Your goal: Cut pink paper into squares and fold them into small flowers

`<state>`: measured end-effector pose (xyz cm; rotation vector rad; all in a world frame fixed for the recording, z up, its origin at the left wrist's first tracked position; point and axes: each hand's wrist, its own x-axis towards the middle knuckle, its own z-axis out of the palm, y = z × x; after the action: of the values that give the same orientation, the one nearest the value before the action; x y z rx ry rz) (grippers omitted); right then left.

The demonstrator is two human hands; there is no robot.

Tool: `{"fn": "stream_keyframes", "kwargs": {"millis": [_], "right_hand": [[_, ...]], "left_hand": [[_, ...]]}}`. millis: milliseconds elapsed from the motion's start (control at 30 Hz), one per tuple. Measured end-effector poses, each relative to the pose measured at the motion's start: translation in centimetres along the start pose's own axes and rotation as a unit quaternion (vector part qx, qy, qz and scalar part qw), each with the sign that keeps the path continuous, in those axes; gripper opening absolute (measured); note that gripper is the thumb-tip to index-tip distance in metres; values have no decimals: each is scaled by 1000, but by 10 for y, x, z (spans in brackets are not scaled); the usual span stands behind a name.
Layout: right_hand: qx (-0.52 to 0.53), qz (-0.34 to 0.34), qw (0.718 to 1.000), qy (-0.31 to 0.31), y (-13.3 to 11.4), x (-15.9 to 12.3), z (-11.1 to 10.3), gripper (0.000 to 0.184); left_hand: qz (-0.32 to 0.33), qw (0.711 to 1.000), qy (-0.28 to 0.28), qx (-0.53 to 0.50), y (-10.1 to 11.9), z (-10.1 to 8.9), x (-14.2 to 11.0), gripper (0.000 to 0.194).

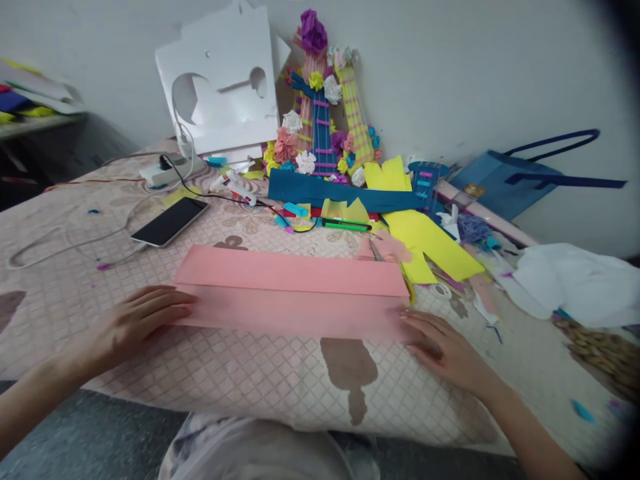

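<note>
A long pink sheet of crepe paper (pixel 295 270) lies crosswise in front of me, with a crease along its length. Its upper band looks denser, and the lower band is paler and slightly blurred. At the left end, my left hand (pixel 145 317) grips the lower band, fingers together and thumb hidden. My right hand (pixel 445 347) has its fingers curled at the opposite end, holding the lower right corner. That hand is a little smeared. Just beyond the sheet's right end, scissors (pixel 375 251) lie partly covered among paper scraps.
A phone (pixel 170 222) on a cable lies at left, near a glue gun (pixel 235 187) and power strip (pixel 165 173). Behind are blue crepe paper (pixel 340 192), yellow paper (pixel 430 247), a green pen (pixel 346 225) and decorated paper flowers (pixel 313 33). A white bag (pixel 575 283) sits right.
</note>
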<state>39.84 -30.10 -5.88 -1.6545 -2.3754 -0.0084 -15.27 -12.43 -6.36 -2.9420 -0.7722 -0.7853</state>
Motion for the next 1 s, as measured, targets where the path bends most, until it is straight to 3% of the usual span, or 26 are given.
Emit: {"fn": "stream_keyframes", "kwargs": {"millis": [300,500,600,767,867,933,1000], "right_hand": [[-11,-40,996,78,11,0,14,35],[18,-31,993,116,-1,-4,1,35],[33,-42,989,137,-12,-10,-6,34],[93,-36,991,88,-22,-18,-8,28],[138,4,986,91,-23,-9,-9,25],[118,32,985,122,-23,4,-9,26],[74,34,990,114,-23,19,-6,28]], "left_hand": [[-27,999,-21,-19,-15,0,-10,29],[-37,998,15,-52,-18,-6,-15,32],[-22,999,2,-42,-18,-13,-23,36],[-26,999,-28,-29,-18,-16,-39,38],[-36,998,-33,-27,-16,-15,-39,38],[-37,999,-24,-30,-14,-15,-35,37],[-39,999,-10,-36,-12,-15,-30,35]]}}
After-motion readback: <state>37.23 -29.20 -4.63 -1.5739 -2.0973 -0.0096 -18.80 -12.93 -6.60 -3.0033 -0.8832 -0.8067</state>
